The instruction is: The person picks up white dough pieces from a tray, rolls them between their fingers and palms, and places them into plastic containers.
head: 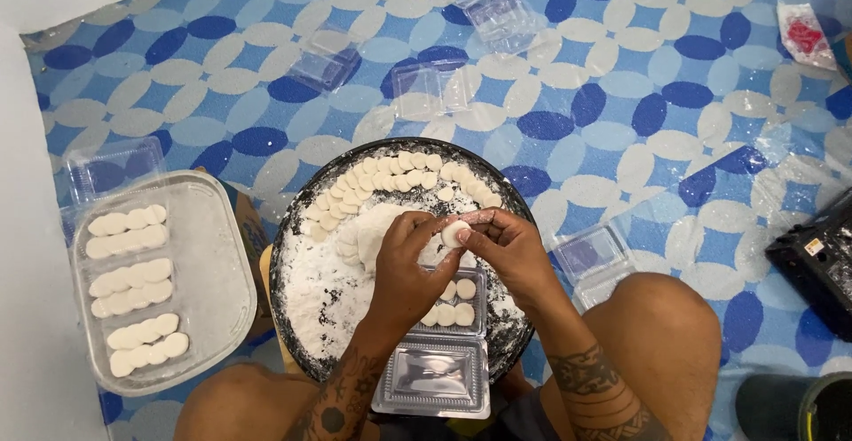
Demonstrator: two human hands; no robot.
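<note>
Both hands meet over a round black tray (286, 228) dusted with white flour. My left hand (406, 268) and my right hand (508, 250) pinch one small white dough disc (456, 232) between their fingertips. Many similar white discs (390, 175) lie in an arc along the tray's far rim. Beneath my hands an open clear plastic clamshell box (435, 379) rests on the tray's near edge, with several discs (451, 312) in its far half.
A clear rectangular tray (217, 272) at left holds rows of white discs. Empty clear clamshell boxes (430, 90) lie scattered on the blue-and-white patterned floor. A black object (821, 259) sits at right, a red-printed packet (806, 35) at top right. My knees frame the tray.
</note>
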